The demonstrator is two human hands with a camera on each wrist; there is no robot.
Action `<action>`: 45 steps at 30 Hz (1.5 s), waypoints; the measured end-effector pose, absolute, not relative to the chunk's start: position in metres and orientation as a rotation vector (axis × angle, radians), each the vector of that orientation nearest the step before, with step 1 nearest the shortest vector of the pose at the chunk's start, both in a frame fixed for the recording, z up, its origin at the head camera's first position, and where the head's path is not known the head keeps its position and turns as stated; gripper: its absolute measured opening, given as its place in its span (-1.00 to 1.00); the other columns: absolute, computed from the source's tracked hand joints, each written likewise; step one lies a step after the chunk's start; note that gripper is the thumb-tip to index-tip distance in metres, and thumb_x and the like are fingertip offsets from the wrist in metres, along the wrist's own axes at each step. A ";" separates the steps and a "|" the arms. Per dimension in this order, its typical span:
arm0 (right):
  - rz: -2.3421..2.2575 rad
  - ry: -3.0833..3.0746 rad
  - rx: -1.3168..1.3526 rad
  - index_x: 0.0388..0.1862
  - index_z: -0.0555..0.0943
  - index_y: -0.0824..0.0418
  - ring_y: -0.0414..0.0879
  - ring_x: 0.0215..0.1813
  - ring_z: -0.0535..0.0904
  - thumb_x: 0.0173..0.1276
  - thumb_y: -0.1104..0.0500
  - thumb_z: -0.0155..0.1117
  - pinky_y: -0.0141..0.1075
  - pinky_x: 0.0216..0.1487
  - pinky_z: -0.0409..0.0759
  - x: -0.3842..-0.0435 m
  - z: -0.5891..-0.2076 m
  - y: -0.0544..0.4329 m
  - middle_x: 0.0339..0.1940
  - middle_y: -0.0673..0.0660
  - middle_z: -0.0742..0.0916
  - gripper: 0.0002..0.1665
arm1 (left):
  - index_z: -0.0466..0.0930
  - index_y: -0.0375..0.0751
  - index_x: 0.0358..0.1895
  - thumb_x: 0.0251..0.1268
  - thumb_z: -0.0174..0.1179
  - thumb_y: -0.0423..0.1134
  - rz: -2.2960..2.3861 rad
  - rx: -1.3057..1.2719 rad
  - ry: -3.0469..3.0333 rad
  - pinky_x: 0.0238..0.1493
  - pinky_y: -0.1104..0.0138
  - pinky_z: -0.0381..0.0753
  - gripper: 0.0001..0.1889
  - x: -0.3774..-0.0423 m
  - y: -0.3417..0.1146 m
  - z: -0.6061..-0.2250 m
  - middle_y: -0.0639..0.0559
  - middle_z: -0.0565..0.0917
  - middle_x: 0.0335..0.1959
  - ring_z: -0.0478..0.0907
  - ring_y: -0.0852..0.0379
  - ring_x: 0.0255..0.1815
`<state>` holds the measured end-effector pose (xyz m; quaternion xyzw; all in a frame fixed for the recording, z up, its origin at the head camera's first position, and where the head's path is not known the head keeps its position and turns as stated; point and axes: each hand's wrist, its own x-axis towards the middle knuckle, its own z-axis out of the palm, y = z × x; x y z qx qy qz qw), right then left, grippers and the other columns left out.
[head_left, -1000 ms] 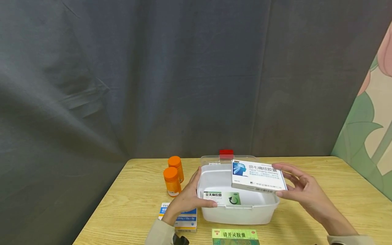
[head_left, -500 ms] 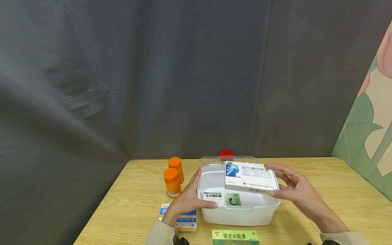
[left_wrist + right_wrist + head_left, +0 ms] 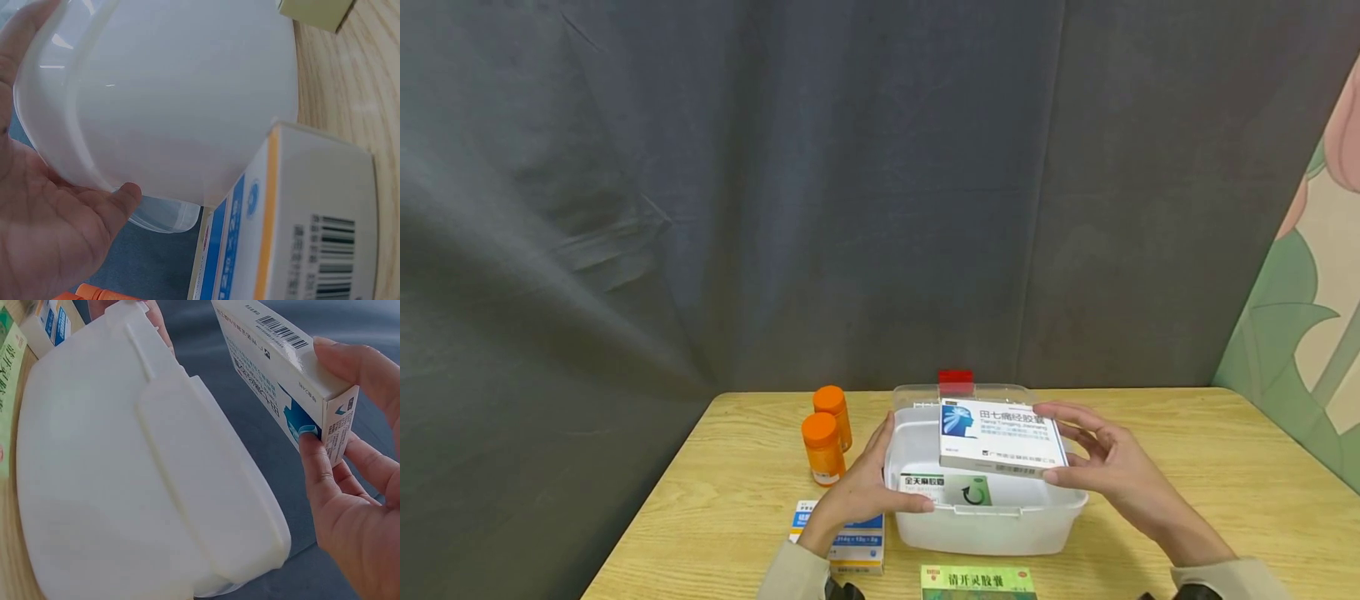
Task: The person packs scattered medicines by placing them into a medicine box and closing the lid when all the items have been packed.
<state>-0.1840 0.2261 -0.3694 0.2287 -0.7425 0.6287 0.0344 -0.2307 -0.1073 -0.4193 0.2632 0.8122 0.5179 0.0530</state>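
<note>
My right hand pinches a white medicine box with a blue head picture by its right end. It holds the box slightly tilted above the open white plastic container. In the right wrist view, thumb and fingers sit on opposite faces of the medicine box. My left hand grips the container's left end, its thumb along the front rim and its fingers at the side. Inside the container, a white and green medicine box leans near the front wall.
Two orange-capped bottles stand left of the container on the wooden table. A blue and white medicine box lies below my left hand. A green medicine box is in front. The clear lid with a red clasp hangs open behind.
My right hand has moved left with the white medicine box, bringing it further over the container. My left hand has stayed in place on the container.
</note>
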 end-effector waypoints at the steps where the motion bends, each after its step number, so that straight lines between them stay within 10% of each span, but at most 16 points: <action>1: 1.935 -2.286 0.699 0.39 0.37 0.28 -0.22 0.29 0.33 0.15 0.44 0.39 -0.45 0.08 0.43 -0.185 -0.369 0.225 0.38 0.02 0.41 -0.21 | -0.34 0.05 0.58 -0.05 0.52 -0.01 1.574 0.802 2.469 0.34 -0.14 0.14 0.28 -0.231 -0.107 -0.419 -0.04 -0.16 0.57 0.14 -0.16 0.39; 30: 1.947 -2.334 0.646 0.35 0.41 0.29 0.24 0.39 0.15 0.07 0.34 0.50 -0.44 0.10 0.44 -0.199 -0.374 0.207 0.39 0.12 0.36 -0.18 | -0.34 0.06 0.58 -0.10 0.52 0.07 1.544 0.773 2.509 0.38 -0.15 0.01 0.30 -0.228 -0.108 -0.414 0.00 -0.20 0.58 -0.06 -0.12 0.50; 39: 1.931 -2.374 0.652 0.32 0.45 0.28 -0.03 0.27 0.38 0.01 0.31 0.55 -0.39 0.12 0.47 -0.204 -0.373 0.201 0.37 0.16 0.40 -0.17 | -0.35 0.04 0.58 -0.07 0.51 0.07 1.535 0.785 2.505 0.39 -0.16 -0.02 0.30 -0.229 -0.106 -0.414 -0.07 -0.23 0.58 -0.14 -0.12 0.52; 45: 1.919 -2.386 0.659 0.29 0.46 0.31 0.16 0.32 0.30 0.02 0.31 0.55 -0.39 0.11 0.46 -0.205 -0.372 0.197 0.38 0.21 0.37 -0.19 | -0.38 0.03 0.57 -0.06 0.49 0.11 1.525 0.820 2.500 0.37 -0.19 -0.02 0.30 -0.230 -0.105 -0.414 -0.12 -0.24 0.57 -0.15 -0.16 0.52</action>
